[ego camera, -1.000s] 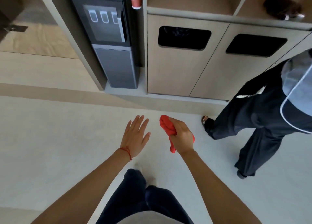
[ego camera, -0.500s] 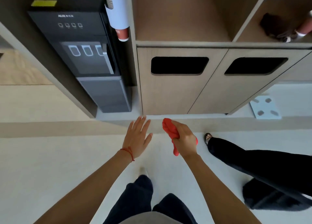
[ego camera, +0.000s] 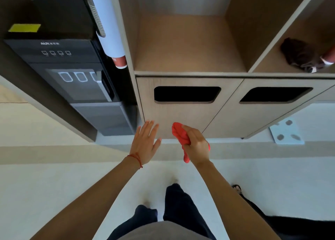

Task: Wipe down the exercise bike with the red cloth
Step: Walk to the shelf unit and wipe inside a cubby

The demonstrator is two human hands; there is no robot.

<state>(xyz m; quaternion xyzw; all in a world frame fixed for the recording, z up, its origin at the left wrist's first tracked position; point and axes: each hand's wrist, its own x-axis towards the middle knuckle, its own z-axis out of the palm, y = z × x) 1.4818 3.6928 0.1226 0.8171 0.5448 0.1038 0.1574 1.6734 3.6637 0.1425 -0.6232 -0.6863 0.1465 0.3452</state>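
My right hand [ego camera: 196, 145] is closed around a bunched red cloth [ego camera: 180, 135], which sticks out above and below my fist. My left hand [ego camera: 146, 143] is held out beside it, palm down, fingers spread and holding nothing; a red string sits on its wrist. Both hands hover over the pale floor in front of a wooden cabinet. No exercise bike is in view.
The wooden cabinet [ego camera: 181, 116] with two dark bin slots and open shelves stands straight ahead. A black water dispenser [ego camera: 72, 80] with a cup tube stands at left. A scale [ego camera: 286, 133] lies on the floor at right. Another person's dark-trousered leg [ego camera: 257, 210] is at lower right.
The view has tilted up and closed in on the cabinet. The other person has shifted toward the lower right edge. My hands keep the same pose, cloth still in my right fist.
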